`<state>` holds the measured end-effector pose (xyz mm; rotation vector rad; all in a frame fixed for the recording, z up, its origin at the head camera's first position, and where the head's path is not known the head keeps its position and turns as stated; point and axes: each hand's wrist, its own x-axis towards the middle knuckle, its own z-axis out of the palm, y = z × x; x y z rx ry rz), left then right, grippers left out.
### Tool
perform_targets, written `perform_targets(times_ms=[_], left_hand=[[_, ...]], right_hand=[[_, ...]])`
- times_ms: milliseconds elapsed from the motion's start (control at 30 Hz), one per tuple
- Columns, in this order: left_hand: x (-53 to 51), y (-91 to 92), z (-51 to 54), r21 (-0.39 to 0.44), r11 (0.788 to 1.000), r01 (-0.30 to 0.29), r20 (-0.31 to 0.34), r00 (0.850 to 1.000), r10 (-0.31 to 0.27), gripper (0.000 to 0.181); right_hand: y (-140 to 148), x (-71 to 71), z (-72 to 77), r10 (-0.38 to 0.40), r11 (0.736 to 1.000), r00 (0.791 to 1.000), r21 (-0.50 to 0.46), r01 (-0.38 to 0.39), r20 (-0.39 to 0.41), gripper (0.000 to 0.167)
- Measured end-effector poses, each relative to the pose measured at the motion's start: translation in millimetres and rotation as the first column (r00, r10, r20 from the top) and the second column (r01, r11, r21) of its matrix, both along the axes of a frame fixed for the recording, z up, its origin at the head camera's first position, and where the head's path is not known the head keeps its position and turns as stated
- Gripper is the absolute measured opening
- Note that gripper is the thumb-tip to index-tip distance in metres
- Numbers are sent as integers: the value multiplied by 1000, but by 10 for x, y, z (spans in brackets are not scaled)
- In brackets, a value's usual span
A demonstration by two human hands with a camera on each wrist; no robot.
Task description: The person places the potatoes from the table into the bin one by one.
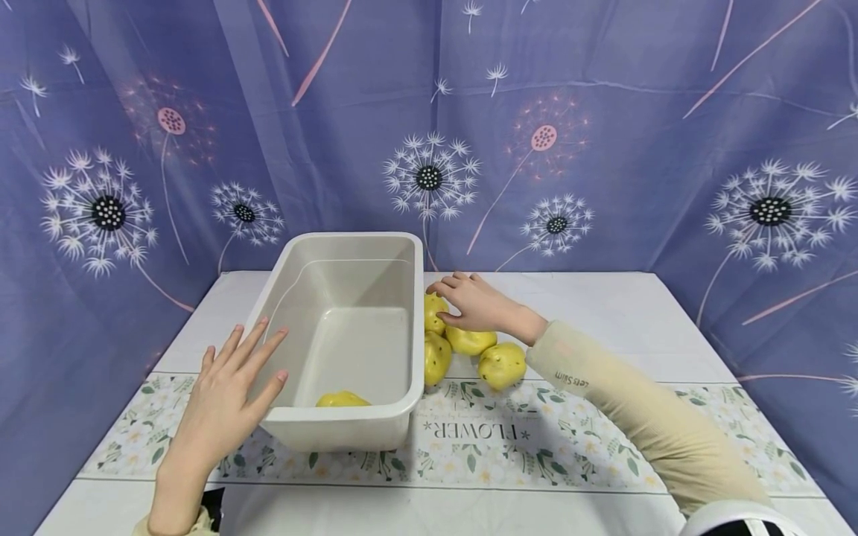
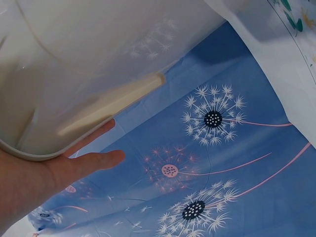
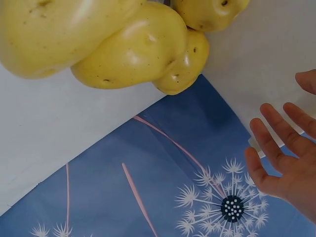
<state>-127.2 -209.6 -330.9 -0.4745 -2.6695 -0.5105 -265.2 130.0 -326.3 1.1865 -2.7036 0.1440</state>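
bare right hand (image 1: 479, 305) at the yellow potatoes (image 1: 471, 342), left hand (image 1: 224, 398) by the bin

from the head view, the pale bin (image 1: 415, 335) stands on a white tablecloth (image 1: 590, 305) with a floral band. one potato (image 1: 342, 400) lies inside, at the near end; four others are grouped outside, just beyond its right wall. the right hand is over the rearmost of these, fingers loosely bent, gripping nothing; whether a fingertip touches the skin, i cannot tell. the left hand is at the bin's left rim, fingers fanned apart.

from the left wrist view, the thumb stands away from the fingers beside the rim, which partly hides them. nothing is pinched; the hand seems only to steady the bin.

from the right wrist view, the palm is bare and the fingers are spread, apart from the potatoes crowded at the top. a dandelion-print curtain (image 3: 163, 197) fills the background.

the step in hand looks like reaching for a potato. the next move would call for curling fingers and thumb round one, then lifting it clear of the wall.
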Motion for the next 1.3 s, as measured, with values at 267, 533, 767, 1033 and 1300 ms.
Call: perform_targets(times_ms=[267, 533, 767, 1033, 1300], left_hand=[[-1, 0, 4, -2, 1000, 1, 10, 1000, -1, 49], [-4, 0, 6, 0, 1000, 1, 3, 1000, -1, 49], [-2, -1, 4, 3, 1000, 3, 4, 1000, -3, 48], [0, -4, -5, 2, 1000, 1, 11, 1000, -1, 49], [-1, -4, -10, 10, 1000, 3, -1, 1000, -3, 49]], right_hand=[[3, 16, -51, -5, 1000, 999, 13, 5, 32, 40], [-2, 18, -118, -8, 1000, 999, 28, 7, 36, 42], [8, 38, -184, -4, 999, 1000, 50, 3, 25, 41], [4, 65, -264, 16, 997, 1000, 73, -17, 17, 42], [0, 88, -347, 33, 996, 999, 88, -34, 11, 43]])
